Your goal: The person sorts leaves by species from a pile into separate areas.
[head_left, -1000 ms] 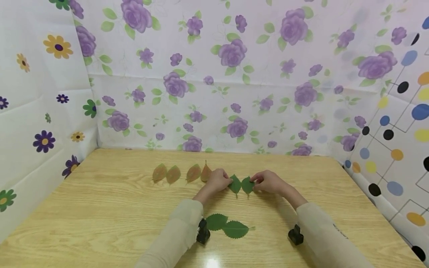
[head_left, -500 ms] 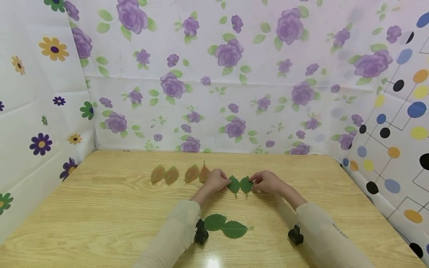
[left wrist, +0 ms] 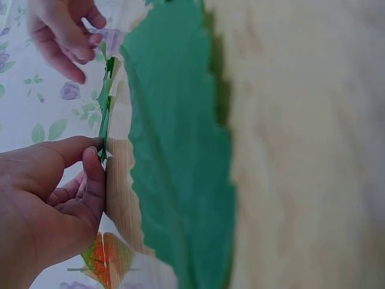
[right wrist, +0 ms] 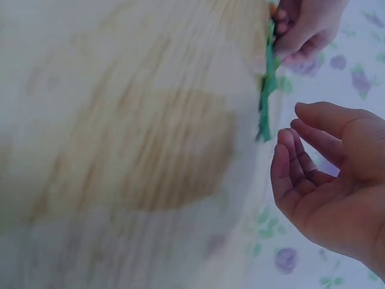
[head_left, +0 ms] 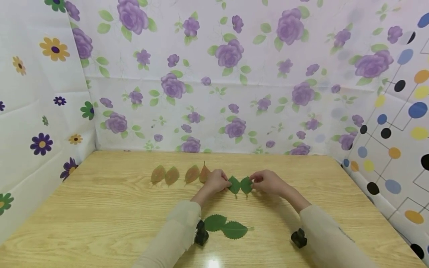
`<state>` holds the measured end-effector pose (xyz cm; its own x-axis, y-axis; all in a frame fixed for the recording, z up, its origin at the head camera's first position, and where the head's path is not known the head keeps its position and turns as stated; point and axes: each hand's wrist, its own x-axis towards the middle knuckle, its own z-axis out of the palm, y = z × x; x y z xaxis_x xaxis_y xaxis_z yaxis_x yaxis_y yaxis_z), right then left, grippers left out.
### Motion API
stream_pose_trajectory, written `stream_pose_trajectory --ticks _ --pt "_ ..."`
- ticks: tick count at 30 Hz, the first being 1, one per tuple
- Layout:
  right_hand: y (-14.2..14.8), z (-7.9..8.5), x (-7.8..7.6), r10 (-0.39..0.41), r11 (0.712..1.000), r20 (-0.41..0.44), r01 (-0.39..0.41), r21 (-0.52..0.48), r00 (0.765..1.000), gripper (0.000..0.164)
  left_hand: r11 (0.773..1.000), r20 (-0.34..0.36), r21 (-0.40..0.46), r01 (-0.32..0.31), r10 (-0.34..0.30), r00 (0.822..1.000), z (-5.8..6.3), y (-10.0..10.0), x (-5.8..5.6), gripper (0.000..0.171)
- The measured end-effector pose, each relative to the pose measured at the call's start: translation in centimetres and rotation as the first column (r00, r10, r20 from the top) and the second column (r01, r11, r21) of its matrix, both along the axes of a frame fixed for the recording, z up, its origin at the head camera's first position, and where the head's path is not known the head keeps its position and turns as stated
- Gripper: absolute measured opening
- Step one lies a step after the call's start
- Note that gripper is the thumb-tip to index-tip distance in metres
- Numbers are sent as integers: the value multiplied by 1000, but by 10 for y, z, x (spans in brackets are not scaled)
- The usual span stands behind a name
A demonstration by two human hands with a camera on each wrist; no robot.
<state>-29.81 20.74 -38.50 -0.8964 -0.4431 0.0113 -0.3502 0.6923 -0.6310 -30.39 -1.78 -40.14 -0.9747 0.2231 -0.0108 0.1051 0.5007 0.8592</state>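
Two green leaves with toothed edges lie side by side at mid-table in the head view, a left leaf [head_left: 234, 185] and a right leaf [head_left: 246, 185]. My left hand [head_left: 217, 181] pinches the left leaf's outer edge between thumb and forefinger; the left wrist view shows this hand [left wrist: 54, 205] close up. Beside the right leaf is my right hand [head_left: 268, 182]. In the right wrist view a small gap parts that hand [right wrist: 337, 174] from the leaf edge [right wrist: 265, 114], its fingers loosely bent around nothing.
Several reddish leaves [head_left: 172, 175] lie in a row left of my left hand, one [head_left: 204, 173] partly hidden by it. Two larger green leaves [head_left: 235, 229] lie nearer me, between my forearms. Patterned cloth [head_left: 207, 93] rises behind the wooden table [head_left: 100, 208].
My right fingers have come slightly off the right leaf, and the right forearm has shifted a little to the right. My left hand stays on the left leaf. The head view moved slightly.
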Motion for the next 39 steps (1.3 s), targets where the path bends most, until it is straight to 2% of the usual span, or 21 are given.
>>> stream_pose_trajectory --ticks 7,15,22,27,30,32,33,37,39 --pt "-10 12 19 97 995 -68 -98 -14 993 25 1000 4 -9 0 0 1000 -3 1 -4 16" --pt "-26 25 60 264 964 -88 -263 26 960 22 1000 -13 -21 19 -19 1000 0 0 -5 16" --pt "-39 29 96 416 907 -106 -405 117 903 21 999 -20 -41 19 -20 1000 2 0 -2 13" --pt "-40 22 112 498 866 -158 -478 148 853 22 999 -21 -40 24 -25 999 3 0 0 13" --pt "-39 17 115 503 864 -192 -483 141 843 22 999 -16 -32 20 -20 1000 3 0 0 14" --pt "-39 14 116 496 867 -206 -472 159 843 22 999 -19 -34 18 -18 1000 2 0 0 14" --pt "-39 12 116 502 864 -224 -470 183 835 22 999 -22 -34 17 -18 1000 2 0 0 14" --pt "-40 5 118 553 827 -304 -467 313 776 22 999 -30 -33 15 -16 999 1 0 0 13" --pt "-42 2 120 571 811 -326 -456 367 754 21 999 -31 -30 11 -12 999 0 0 -1 13"
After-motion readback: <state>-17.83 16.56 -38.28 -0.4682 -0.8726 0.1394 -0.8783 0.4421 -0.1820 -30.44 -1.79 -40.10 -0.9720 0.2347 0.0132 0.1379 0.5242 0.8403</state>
